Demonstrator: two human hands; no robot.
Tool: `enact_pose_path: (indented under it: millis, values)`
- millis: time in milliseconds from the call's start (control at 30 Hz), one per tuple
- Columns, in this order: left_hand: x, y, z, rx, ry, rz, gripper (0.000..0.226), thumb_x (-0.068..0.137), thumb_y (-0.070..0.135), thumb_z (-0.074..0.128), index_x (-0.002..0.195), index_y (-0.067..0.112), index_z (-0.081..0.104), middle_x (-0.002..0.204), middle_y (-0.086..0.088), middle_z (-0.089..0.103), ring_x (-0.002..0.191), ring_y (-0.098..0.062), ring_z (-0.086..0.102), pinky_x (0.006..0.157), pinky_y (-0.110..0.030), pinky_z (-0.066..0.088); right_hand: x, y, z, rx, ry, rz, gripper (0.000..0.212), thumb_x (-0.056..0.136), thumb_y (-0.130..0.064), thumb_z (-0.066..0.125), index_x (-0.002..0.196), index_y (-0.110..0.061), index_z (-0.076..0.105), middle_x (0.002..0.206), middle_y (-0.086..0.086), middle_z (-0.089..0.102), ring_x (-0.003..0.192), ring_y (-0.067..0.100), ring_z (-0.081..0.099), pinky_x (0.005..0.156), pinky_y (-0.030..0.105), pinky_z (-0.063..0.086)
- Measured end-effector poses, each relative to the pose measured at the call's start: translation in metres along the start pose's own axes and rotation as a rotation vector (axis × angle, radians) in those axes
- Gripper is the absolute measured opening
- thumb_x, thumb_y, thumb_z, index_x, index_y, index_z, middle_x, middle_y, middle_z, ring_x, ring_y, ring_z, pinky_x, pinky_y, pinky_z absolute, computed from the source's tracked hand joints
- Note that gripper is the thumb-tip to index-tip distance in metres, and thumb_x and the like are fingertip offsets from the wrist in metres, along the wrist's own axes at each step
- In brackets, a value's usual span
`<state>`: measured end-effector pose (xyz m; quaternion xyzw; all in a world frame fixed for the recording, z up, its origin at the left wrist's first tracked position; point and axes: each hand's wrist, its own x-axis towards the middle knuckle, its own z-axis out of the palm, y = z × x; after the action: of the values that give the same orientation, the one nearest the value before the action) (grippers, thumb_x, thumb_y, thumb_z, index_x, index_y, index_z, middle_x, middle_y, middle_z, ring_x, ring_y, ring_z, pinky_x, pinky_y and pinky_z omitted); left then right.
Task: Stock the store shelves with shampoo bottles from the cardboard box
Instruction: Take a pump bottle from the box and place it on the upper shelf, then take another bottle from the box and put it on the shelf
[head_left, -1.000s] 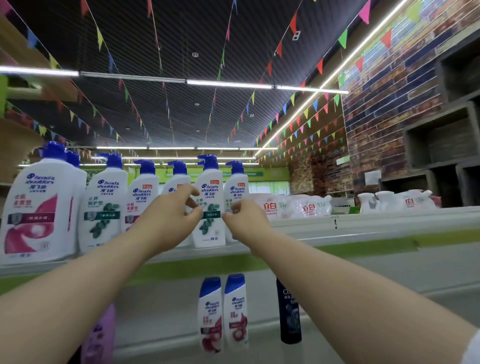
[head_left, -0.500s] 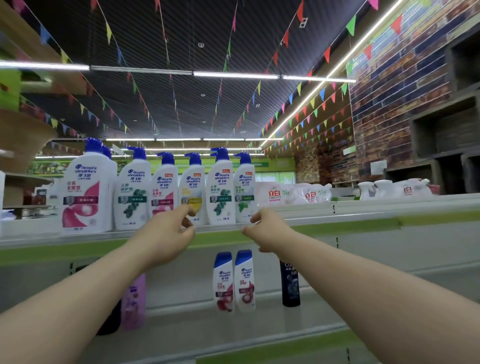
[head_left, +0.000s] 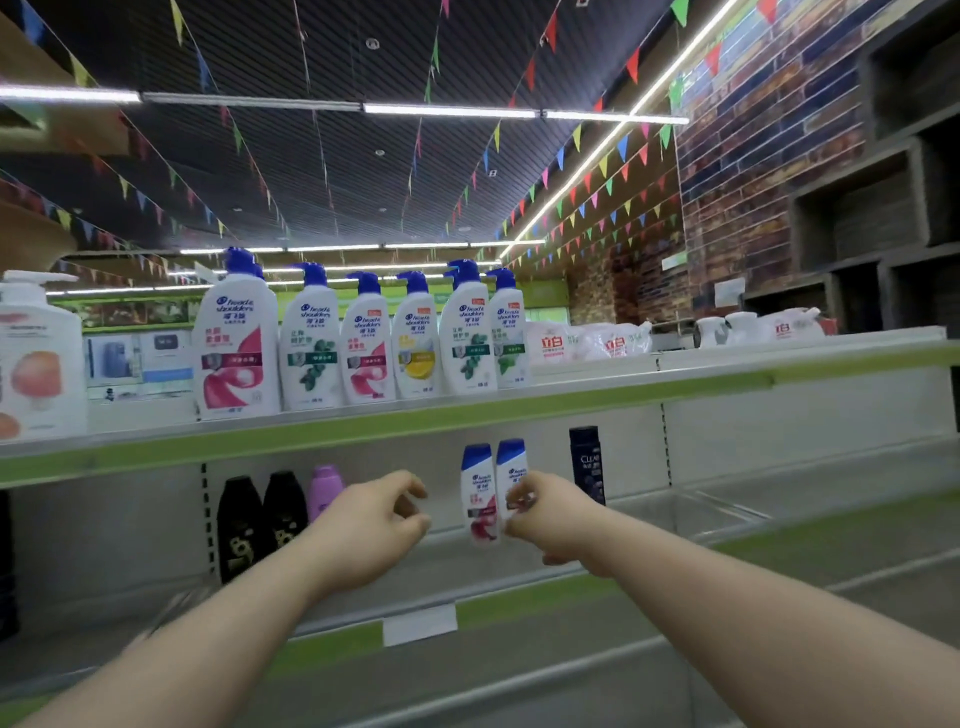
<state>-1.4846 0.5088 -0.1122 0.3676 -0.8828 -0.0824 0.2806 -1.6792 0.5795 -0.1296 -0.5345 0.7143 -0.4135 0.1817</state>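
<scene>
Both hands have dropped from the top shelf (head_left: 363, 428) and now hang in front of the shelf below. Neither the left hand (head_left: 371, 525) nor the right hand (head_left: 550, 519) holds anything; their fingers are loosely curled. Six pump shampoo bottles (head_left: 363, 343) stand upright in a row on the top shelf. Two small bottles (head_left: 483, 493) stand just behind the hands.
</scene>
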Motion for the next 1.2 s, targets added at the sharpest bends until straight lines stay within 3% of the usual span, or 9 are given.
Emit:
enact_pose_path:
  millis: [100,200,333,433,600,767,967,1067,1200]
  values:
    - [-0.022,-0.010,0.022,-0.178,-0.035,-0.045,0.019,0.091,0.033,0.054,0.109,0.030,0.055,0.097,0.015,0.059,0.089,-0.007,0.060,0.060,-0.017,0.047,-0.015,0.020,0.018,-0.028,0.027,0.064,0.031,0.088,-0.022,0.060,0.118,-0.017,0.053,0.110,0.004,0.055,0.086,0.021,0.056,0.073,0.033,0.053]
    - [-0.042,-0.026,0.049,-0.258,-0.077,-0.092,0.015,0.090,0.029,0.055,0.105,0.028,0.057,0.091,0.013,0.061,0.082,-0.009,0.060,0.057,-0.017,0.045,-0.029,0.038,0.037,-0.053,0.027,0.128,0.034,0.088,-0.024,0.061,0.120,-0.017,0.053,0.115,0.006,0.055,0.094,0.023,0.058,0.075,0.035,0.055]
    - [-0.068,-0.041,0.078,-0.361,-0.110,-0.179,0.005,0.090,0.019,0.057,0.092,0.023,0.058,0.079,0.004,0.063,0.069,-0.020,0.060,0.044,-0.022,0.044,-0.042,0.055,0.061,-0.083,-0.046,0.179,0.036,0.086,-0.026,0.064,0.120,-0.016,0.053,0.113,0.007,0.056,0.087,0.023,0.058,0.069,0.033,0.053]
    - [-0.083,-0.043,0.093,-0.409,-0.128,-0.234,0.006,0.090,0.019,0.056,0.088,0.024,0.057,0.087,-0.002,0.064,0.071,-0.025,0.062,0.045,-0.024,0.046,-0.044,0.068,0.073,-0.057,-0.087,0.199,0.036,0.086,-0.028,0.064,0.119,-0.017,0.053,0.108,0.005,0.055,0.085,0.022,0.057,0.066,0.031,0.051]
    - [-0.097,-0.037,0.117,-0.497,-0.142,-0.400,0.009,0.092,0.017,0.051,0.090,0.021,0.059,0.093,-0.007,0.070,0.088,-0.027,0.067,0.053,-0.028,0.051,-0.043,0.090,0.084,0.026,-0.130,0.255,0.039,0.085,-0.026,0.066,0.121,-0.019,0.049,0.115,0.009,0.054,0.102,0.026,0.057,0.070,0.034,0.055]
    - [-0.106,-0.036,0.158,-0.571,-0.132,-0.536,0.018,0.092,0.011,0.047,0.082,0.020,0.059,0.085,-0.003,0.066,0.070,-0.018,0.060,0.047,-0.022,0.044,-0.046,0.133,0.098,0.049,-0.191,0.308,0.040,0.084,-0.026,0.069,0.118,-0.019,0.048,0.099,0.005,0.054,0.081,0.018,0.056,0.067,0.034,0.053]
    - [-0.138,-0.044,0.228,-0.578,-0.273,-0.648,0.021,0.092,0.008,0.049,0.078,0.020,0.061,0.067,0.003,0.062,0.052,-0.009,0.059,0.043,-0.017,0.040,-0.056,0.207,0.125,0.070,-0.290,0.437,0.040,0.087,-0.021,0.066,0.123,-0.017,0.049,0.089,0.005,0.052,0.083,0.021,0.052,0.072,0.035,0.052]
    - [-0.154,-0.056,0.259,-0.576,-0.292,-0.697,0.021,0.093,0.010,0.049,0.080,0.020,0.062,0.080,-0.003,0.066,0.060,-0.010,0.058,0.038,-0.016,0.041,-0.063,0.237,0.148,0.081,-0.327,0.474,0.042,0.086,-0.022,0.067,0.123,-0.015,0.050,0.099,0.009,0.053,0.090,0.023,0.052,0.070,0.033,0.051]
    - [-0.186,-0.075,0.318,-0.605,-0.346,-0.828,0.020,0.094,0.010,0.048,0.082,0.019,0.062,0.085,-0.004,0.066,0.066,-0.015,0.059,0.046,-0.022,0.043,-0.078,0.287,0.185,0.074,-0.408,0.499,0.040,0.085,-0.021,0.067,0.122,-0.015,0.050,0.088,0.003,0.053,0.092,0.023,0.056,0.076,0.035,0.053]
